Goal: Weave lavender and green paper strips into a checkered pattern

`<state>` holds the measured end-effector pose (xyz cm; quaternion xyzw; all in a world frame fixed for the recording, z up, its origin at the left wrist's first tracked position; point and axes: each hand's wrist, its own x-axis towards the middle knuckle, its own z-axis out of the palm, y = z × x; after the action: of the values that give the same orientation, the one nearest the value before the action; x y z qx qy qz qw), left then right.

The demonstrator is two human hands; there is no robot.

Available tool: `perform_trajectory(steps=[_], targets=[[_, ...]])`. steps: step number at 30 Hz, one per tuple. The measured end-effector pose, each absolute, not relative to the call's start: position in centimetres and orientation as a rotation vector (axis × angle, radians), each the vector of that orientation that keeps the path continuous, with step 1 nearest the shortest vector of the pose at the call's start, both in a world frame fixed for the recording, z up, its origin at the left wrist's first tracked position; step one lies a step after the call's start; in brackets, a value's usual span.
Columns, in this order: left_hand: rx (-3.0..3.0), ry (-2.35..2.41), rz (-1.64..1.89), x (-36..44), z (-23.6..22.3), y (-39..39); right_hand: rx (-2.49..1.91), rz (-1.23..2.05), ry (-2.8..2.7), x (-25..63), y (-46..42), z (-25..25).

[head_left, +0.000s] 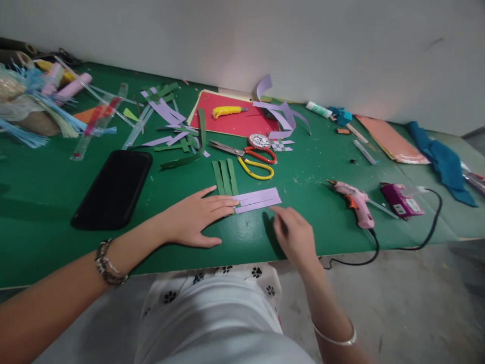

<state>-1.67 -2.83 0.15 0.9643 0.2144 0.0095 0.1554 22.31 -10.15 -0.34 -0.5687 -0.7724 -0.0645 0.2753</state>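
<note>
Light purple paper strips lie side by side near the table's front edge. My left hand is open and flat on the table, its fingertips resting on the strips' left ends. Several green paper strips stand out from the far side of the purple ones, close to my left fingertips. At the lower right edge of the purple strips is my right hand, closed with the fingers curled and the index fingertip at the paper's edge. Whether it pinches anything is hidden.
Scissors with red and yellow handles lie just beyond the strips. A black phone is at left. On the right are a pink glue gun and its cord. A yellow cutter rests on red paper near the wall.
</note>
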Motion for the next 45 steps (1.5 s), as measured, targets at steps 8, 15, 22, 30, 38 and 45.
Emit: perform_trajectory(steps=[8,15,22,30,38,45], targets=[[2.792,0.627,0.014,-1.7,0.2,-2.9,-1.503,-0.180,-2.454,19.9,-10.1,-0.4],[2.776,0.611,0.028,-1.7,0.1,-2.8,-1.828,-0.254,-2.236,21.8,-9.9,-0.5],[2.756,0.621,0.039,-1.6,0.3,-2.9,-1.649,-0.223,-2.381,19.0,-10.3,-0.3],[2.772,0.622,0.039,-1.6,0.2,-2.9,-1.688,-0.166,-2.361,18.6,-10.5,-0.6],[2.771,0.627,0.029,-1.6,0.3,-2.9,-1.918,-0.313,-2.137,22.8,-10.3,-0.1],[2.763,0.635,0.022,-1.7,0.2,-2.9,-1.603,-0.114,-2.429,18.5,-10.6,-0.2]])
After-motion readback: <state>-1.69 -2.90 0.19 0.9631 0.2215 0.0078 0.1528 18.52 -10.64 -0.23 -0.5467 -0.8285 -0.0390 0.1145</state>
